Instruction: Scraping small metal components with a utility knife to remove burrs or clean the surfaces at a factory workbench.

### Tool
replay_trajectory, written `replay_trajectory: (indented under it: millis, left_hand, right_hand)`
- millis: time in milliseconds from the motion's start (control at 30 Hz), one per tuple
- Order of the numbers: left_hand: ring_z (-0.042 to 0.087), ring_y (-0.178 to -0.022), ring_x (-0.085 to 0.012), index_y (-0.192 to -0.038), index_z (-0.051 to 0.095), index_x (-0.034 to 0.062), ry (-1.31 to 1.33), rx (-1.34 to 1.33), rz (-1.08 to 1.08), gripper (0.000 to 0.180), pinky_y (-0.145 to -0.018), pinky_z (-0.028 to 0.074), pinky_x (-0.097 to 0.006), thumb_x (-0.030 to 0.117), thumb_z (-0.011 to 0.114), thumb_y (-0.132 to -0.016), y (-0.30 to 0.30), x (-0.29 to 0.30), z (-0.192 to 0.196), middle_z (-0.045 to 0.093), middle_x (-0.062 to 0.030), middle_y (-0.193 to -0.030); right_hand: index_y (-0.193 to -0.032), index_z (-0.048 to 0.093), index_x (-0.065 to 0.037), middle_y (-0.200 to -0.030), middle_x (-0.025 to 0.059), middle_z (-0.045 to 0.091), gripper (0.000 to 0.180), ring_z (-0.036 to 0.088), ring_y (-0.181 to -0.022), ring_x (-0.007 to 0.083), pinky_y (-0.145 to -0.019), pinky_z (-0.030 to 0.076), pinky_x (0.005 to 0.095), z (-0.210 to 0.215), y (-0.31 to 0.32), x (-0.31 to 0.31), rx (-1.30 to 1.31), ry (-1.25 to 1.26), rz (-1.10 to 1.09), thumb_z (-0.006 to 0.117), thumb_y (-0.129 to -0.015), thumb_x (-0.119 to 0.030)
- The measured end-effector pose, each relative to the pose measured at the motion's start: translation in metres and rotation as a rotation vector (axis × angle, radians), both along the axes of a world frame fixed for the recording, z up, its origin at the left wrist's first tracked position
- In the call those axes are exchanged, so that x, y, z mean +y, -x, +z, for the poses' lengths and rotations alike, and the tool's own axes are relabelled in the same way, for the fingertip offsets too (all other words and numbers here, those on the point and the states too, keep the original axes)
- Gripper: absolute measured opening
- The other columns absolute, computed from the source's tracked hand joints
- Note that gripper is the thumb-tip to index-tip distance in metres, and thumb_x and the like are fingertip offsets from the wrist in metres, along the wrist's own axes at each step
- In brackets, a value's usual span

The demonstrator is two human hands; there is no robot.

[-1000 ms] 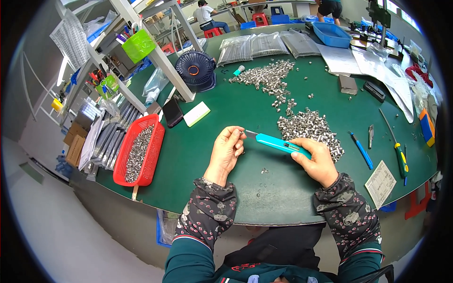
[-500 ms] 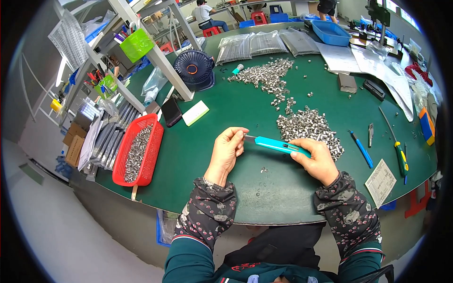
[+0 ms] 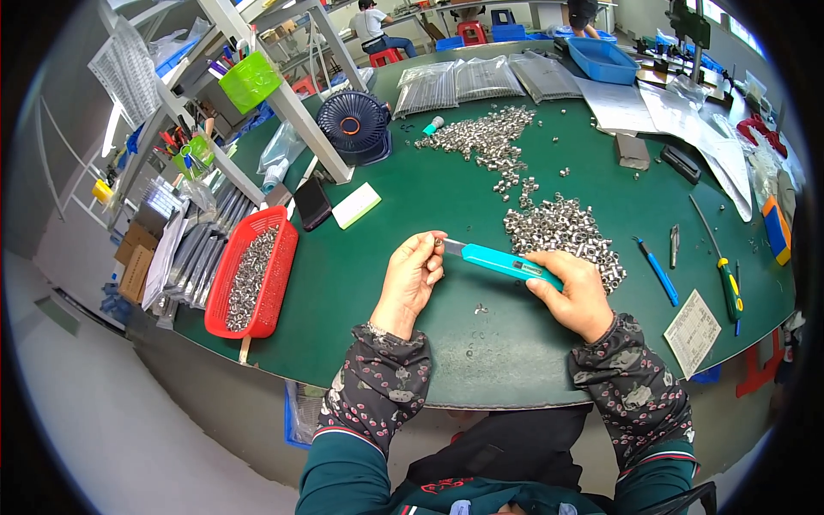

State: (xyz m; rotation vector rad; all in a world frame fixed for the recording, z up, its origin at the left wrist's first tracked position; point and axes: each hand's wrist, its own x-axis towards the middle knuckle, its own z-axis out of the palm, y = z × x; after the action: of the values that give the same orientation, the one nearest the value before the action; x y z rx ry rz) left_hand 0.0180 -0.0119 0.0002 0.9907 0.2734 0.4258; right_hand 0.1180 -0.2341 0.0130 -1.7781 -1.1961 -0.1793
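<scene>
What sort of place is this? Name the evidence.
Probably a small-parts assembly workshop: heaps of small metal parts on a green workbench, a red basket holding more, and a screwdriver lying nearby.

Right hand [image 3: 577,290] gripping teal utility knife [image 3: 508,262], blade tip at small metal part (pinched) in left hand [image 3: 412,276].

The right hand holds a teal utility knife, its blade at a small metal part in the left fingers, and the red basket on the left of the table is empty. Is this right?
Not quite. The head view shows the red basket holds many small metal parts. The rest stands: the right hand holds the teal utility knife, blade at the part in the left fingers.
</scene>
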Motion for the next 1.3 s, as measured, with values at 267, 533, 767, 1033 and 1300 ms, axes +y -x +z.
replay_trajectory:
  millis: [267, 533, 767, 1033, 1300]
  left_hand:
    - [0.042, -0.056, -0.006, -0.093, 0.055, -0.0015, -0.058, -0.014, -0.039, 0.018, -0.043, 0.033, -0.017, 0.015, 0.05, -0.088, 0.0, 0.001, -0.001, 0.049, -0.0023, -0.074]
    - [0.043, -0.059, -0.0083, -0.097, 0.053, -0.0014, 0.001, 0.014, -0.04, 0.02, -0.044, 0.033, -0.018, 0.016, 0.048, -0.089, 0.0, -0.003, 0.002, 0.05, -0.0039, -0.078]
    - [0.039, -0.054, -0.0068, -0.078, 0.048, 0.0074, 0.026, 0.138, -0.052, 0.017, -0.036, 0.026, -0.017, 0.021, 0.052, -0.087, -0.018, -0.012, 0.015, 0.047, -0.003, -0.073]
    - [0.041, -0.053, -0.0051, -0.086, 0.058, 0.0033, -0.971, 0.46, -0.018, 0.015, -0.048, 0.035, -0.022, 0.011, 0.063, -0.075, -0.072, -0.031, 0.015, 0.045, 0.003, -0.059]
    - [0.05, -0.056, -0.0138, -0.081, 0.06, 0.002, -1.463, 0.417, 0.096, 0.015, -0.056, 0.043, -0.03, 0.012, 0.064, -0.07, -0.085, -0.04, 0.008, 0.052, -0.0052, -0.061]
  right_hand:
    - [-0.097, 0.059, -0.005, -0.077, 0.0118, 0.058, 0.027, 0.058, -0.068, 0.027, -0.06, 0.045, 0.0336, 0.003, -0.001, -0.001, -0.02, 0.086, -0.033, 0.062, -0.073, -0.016]
    - [-0.099, 0.058, -0.001, -0.087, 0.0134, 0.06, 0.027, 0.059, -0.076, 0.0244, -0.067, 0.045, 0.03, 0.009, -0.009, -0.004, 0.153, -0.352, -0.216, 0.061, -0.074, -0.012]
    - [-0.098, 0.058, -0.001, -0.087, 0.0125, 0.061, 0.027, 0.06, -0.075, 0.0235, -0.065, 0.046, 0.0296, 0.012, -0.01, -0.006, 0.157, -0.438, -0.22, 0.062, -0.073, -0.011]
    - [-0.096, 0.058, -0.001, -0.088, 0.0135, 0.061, 0.026, 0.06, -0.077, 0.0269, -0.066, 0.047, 0.0315, 0.011, -0.012, -0.005, 0.114, -0.475, -0.222, 0.063, -0.073, -0.012]
    - [-0.098, 0.058, 0.002, -0.089, 0.0137, 0.061, 0.027, 0.06, -0.078, 0.0225, -0.069, 0.046, 0.029, 0.012, -0.012, -0.005, 0.164, -0.45, -0.194, 0.061, -0.075, -0.012]
